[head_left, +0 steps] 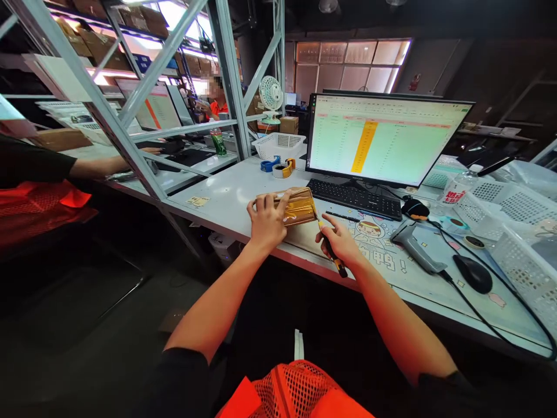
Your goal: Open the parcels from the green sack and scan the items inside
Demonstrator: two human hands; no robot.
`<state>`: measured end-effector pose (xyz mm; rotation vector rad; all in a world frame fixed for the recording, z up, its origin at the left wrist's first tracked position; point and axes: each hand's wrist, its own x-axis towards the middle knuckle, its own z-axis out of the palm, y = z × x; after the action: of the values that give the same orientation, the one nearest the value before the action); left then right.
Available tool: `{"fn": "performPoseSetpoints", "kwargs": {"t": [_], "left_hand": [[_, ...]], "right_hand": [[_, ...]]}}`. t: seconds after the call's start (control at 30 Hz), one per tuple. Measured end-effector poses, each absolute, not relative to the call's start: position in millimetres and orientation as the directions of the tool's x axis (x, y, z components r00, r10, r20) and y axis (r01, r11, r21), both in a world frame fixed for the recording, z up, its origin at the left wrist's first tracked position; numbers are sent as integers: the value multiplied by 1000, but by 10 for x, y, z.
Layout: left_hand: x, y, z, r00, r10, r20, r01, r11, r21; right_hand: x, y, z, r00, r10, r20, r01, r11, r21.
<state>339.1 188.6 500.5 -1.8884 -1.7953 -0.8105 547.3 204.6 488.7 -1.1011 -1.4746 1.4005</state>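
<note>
A small cardboard box (300, 208) with shiny brown tape on it rests near the front edge of the desk. Over its left end lies my left hand (268, 220), fingers bent round the top and gripping it. My right hand (338, 239) is closed round a yellow and black utility knife (334, 253). The knife's front end meets the taped right end of the box; its handle slants down toward me. Whether the blade is in the cardboard, I cannot tell.
Behind the box stand a keyboard (354, 197) and a monitor (385, 139). Tape dispensers (284, 168) sit at the back left. To the right lie a barcode scanner (418, 247), a mouse (472, 274) and white baskets (528, 267). A metal frame (126, 139) separates a neighbouring desk, where a person's arm (98, 165) reaches.
</note>
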Motion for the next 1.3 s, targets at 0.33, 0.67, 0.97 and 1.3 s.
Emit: {"fn": "performPoseSetpoints", "kwargs": {"t": [0.33,0.67,0.97,1.3], "left_hand": [[2452,1948,4486,-282,759,587,463,-428,776],[2756,2461,4072,210,944,254,87,-277,957],[2768,2588,4086,221,954,202,122,-232,965],[2779,2571,4101,198,963,183,134,-211,968]], "right_hand": [[6352,2344,5466,-360,902,241,41,273,-961],[6231,3043,5469,-217,973,79,574,193,-796],[6216,2928,5456,-187,979,83,565,176,-806],[6190,2872,5320,-192,981,5,467,96,-879]]}}
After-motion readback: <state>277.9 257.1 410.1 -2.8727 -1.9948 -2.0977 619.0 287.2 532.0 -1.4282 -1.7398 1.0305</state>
